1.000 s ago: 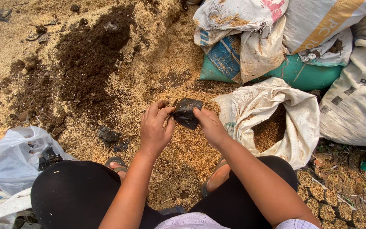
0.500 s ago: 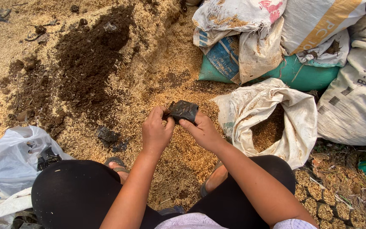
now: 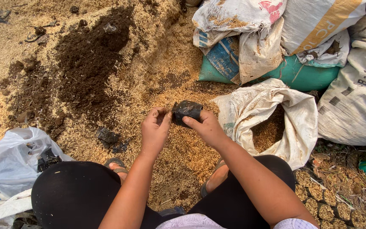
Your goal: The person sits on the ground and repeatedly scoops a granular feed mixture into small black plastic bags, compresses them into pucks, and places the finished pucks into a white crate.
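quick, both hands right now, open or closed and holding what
Left hand: closed, fingertips pinching the left edge of the small black plastic bag.
Right hand: closed, thumb and fingers gripping the same bag's right side.

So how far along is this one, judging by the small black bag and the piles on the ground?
Done: dark soil lies partly mixed into the husk pile, and the white sack of husk stands open. In hand: both hands, left hand and right hand, pinch the small black bag at its mouth; it looks flat and unfilled. Left: filling it; more black bags sit in the white plastic bag.
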